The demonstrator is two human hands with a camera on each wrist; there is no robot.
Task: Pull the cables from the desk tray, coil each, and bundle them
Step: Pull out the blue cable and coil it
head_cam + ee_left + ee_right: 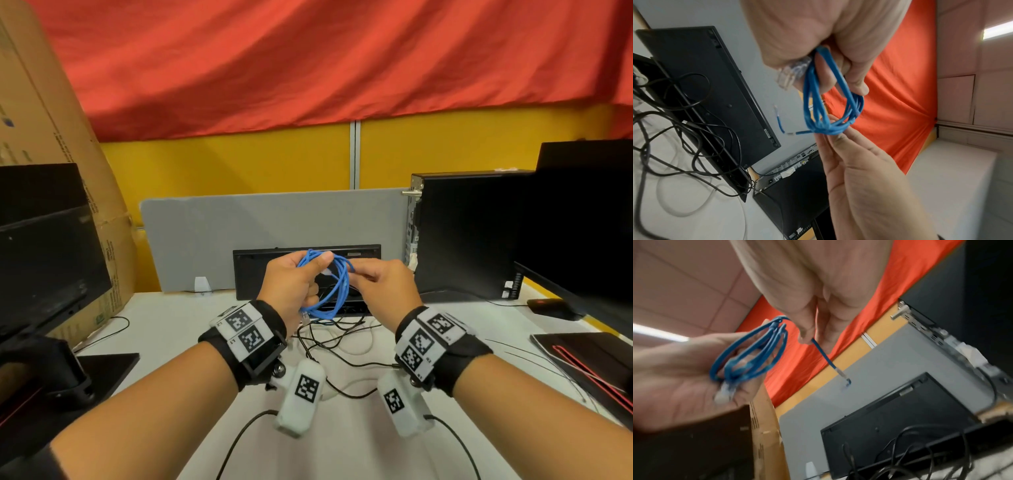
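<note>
A blue network cable (337, 284) is wound into a small coil and held above the desk. My left hand (296, 286) grips the coil (818, 100) with thumb and curled fingers; one clear plug (786, 76) sticks out below the palm. My right hand (383, 284) pinches the cable's loose end (823, 353) beside the coil, and the other plug (845, 381) dangles past its fingertips. Below the hands, black and white cables (342, 339) lie tangled on the white desk, spilling from a black desk tray (342, 308) in front of an upright black keyboard (260, 270).
A black computer tower (466, 233) stands at the right with a monitor (582, 222) beside it. Another monitor (48, 246) and a cardboard box (51, 120) stand at the left. A grey divider panel (212, 236) backs the desk. A dark pad (589, 366) lies at the right edge.
</note>
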